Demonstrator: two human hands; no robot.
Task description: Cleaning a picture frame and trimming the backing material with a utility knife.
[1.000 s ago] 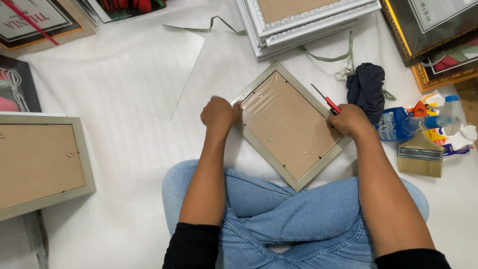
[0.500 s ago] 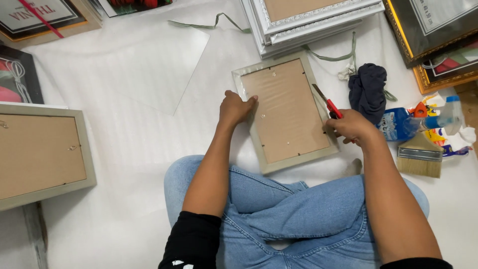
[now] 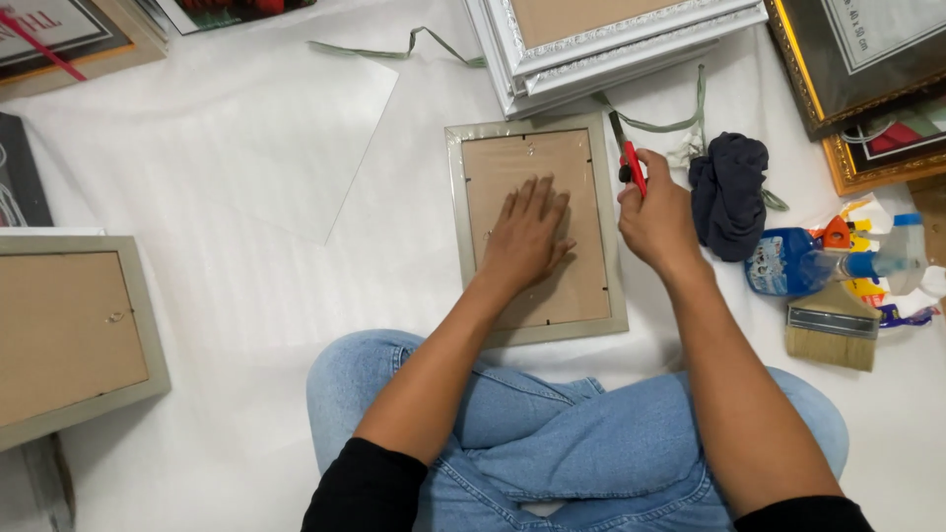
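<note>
Person sits cross-legged on white sheeting (image 3: 246, 256) on the floor; a grey picture frame (image 3: 537, 229) lies face down just ahead of the knees, left hand (image 3: 527, 236) released and pressed flat on its brown backing, right hand (image 3: 658, 217) clenched around a red-handled tool (image 3: 629, 160) at the frame's right edge. Judged risk: the tool tip could skid off the edge and gouge the backing or nick the flat hand if the frame shifts under pressure. To the right, a blue spray bottle (image 3: 798, 261) lies on its side on a crumpled yellow-red-white wrapper (image 3: 867, 291), beside a dark cloth (image 3: 729, 192) and a wide brush (image 3: 833, 338).
</note>
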